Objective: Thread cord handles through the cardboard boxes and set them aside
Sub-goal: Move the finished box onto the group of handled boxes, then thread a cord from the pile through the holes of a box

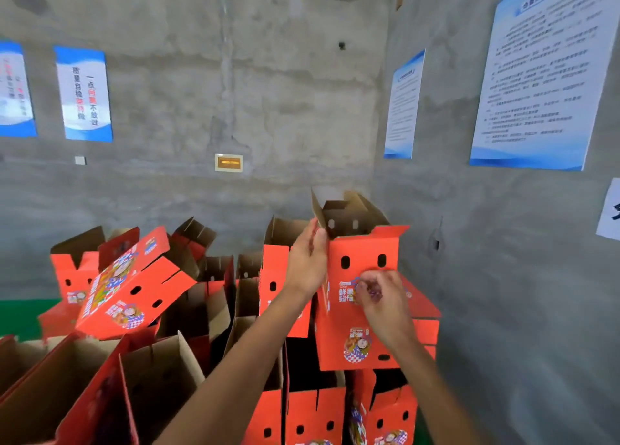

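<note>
A red printed cardboard box point(364, 253) stands open on top of the stack at centre right, with two oval holes in its near flap. My left hand point(307, 260) grips the box's left edge near the top, thumb on the corner. Just below those holes, the curled fingers of my right hand point(377, 293) rest against the box's front. Whether they pinch a cord is too blurred to tell. No cord handle shows plainly.
Many more open red boxes point(131, 290) are piled to the left and below, some tilted, brown insides up. Grey concrete walls point(503, 276) meet in a corner right behind the stack. Blue-and-white posters hang on both walls. A green floor strip point(20, 313) shows at far left.
</note>
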Demonstrator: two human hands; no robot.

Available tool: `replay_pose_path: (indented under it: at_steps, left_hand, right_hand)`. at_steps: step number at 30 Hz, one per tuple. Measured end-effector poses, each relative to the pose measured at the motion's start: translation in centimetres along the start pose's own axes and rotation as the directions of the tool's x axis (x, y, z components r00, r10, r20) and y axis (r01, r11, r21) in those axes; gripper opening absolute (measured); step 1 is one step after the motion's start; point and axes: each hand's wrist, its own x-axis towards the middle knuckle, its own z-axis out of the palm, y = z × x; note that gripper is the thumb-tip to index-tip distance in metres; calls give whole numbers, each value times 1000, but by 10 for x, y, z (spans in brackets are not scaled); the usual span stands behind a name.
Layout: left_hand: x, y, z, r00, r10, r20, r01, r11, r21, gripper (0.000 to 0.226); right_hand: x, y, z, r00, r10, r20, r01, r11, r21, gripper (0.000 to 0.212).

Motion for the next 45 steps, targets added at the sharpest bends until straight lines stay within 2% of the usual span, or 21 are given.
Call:
replay_pose_path:
  at_steps: [3, 4, 5, 7, 9, 11, 13, 16, 19, 21, 23, 26, 30, 35, 37, 39, 40, 43, 45]
  left_hand:
    - [-14, -6, -30, 999, -38, 15, 35, 990, 140, 42]
    - [-22, -11, -43, 997, -78, 16, 73, 977, 201, 41]
    - [-31, -17, -56, 993, -120, 21, 111, 962, 250, 41]
    - [-56, -34, -85, 980, -198, 25, 178, 926, 334, 39]
    - [-85, -54, -116, 960, -280, -6, 253, 858, 448, 38]
    - [-120, -74, -148, 920, -387, -51, 342, 736, 584, 38]
    - [-156, -93, -175, 863, -497, -92, 402, 565, 720, 44]
    - [-205, -112, -203, 752, -636, -174, 467, 326, 822, 53]
    - [-250, -126, -224, 687, -694, -215, 491, 226, 841, 54]
    - [-273, -131, -233, 665, -720, -197, 498, 233, 835, 53]
    - [-288, -132, -236, 673, -710, -208, 499, 228, 836, 41]
    - [-290, -129, -239, 727, -666, -164, 390, 204, 898, 28]
    - [-284, -124, -236, 701, -712, -26, 263, 224, 938, 28]
    - [-283, -118, -203, 644, -760, 89, 185, 267, 946, 44]
    - [-285, -119, -188, 615, -779, 125, 189, 300, 935, 46]
    - [-288, -120, -174, 597, -786, 161, 168, 319, 933, 44]
    - [-289, -121, -168, 581, -794, 181, 158, 328, 931, 50]
    - [-295, -124, -161, 558, -788, 260, 156, 407, 900, 89]
    - [-298, -126, -162, 571, -770, 283, 233, 483, 844, 106]
  right_hand:
    - [9, 6, 27, 999, -15, 47, 20, 994, -106, 24]
    - [12, 10, 36, 994, 10, 108, 4, 991, -131, 33]
    - [14, 13, 45, 977, 46, 206, -13, 987, -157, 41]
    - [12, 21, 64, 899, 140, 415, -55, 976, -210, 53]
    - [2, 27, 80, 851, 187, 491, -62, 964, -259, 55]
    - [-17, 28, 93, 880, 141, 454, -14, 962, -272, 52]
    - [-40, 25, 104, 917, 75, 391, 22, 971, -237, 43]
    - [-71, 14, 115, 946, -6, 325, 63, 984, -164, 37]
    - [-103, 5, 121, 940, -37, 339, 72, 993, -89, 35]
    - [-125, 4, 125, 941, -3, 337, 19, 999, -44, 33]
    - [-146, 5, 130, 934, 53, 353, -52, 999, -15, 32]
    - [-176, 11, 130, 902, 144, 406, -157, 988, -2, 32]
    - [-213, 29, 118, 831, 286, 478, -281, 956, -84, 31]
    - [-267, 63, 94, 684, 469, 559, -417, 880, -228, 27]
    - [-287, 74, 89, 586, 539, 605, -430, 839, -332, 22]
    - [-308, 81, 85, 444, 600, 665, -380, 798, -467, 24]
    - [-319, 85, 83, 401, 607, 686, -325, 795, -513, 28]
    - [-352, 97, 78, 318, 599, 735, -214, 800, -560, 28]
    - [-371, 100, 80, 276, 608, 745, -171, 794, -584, 23]
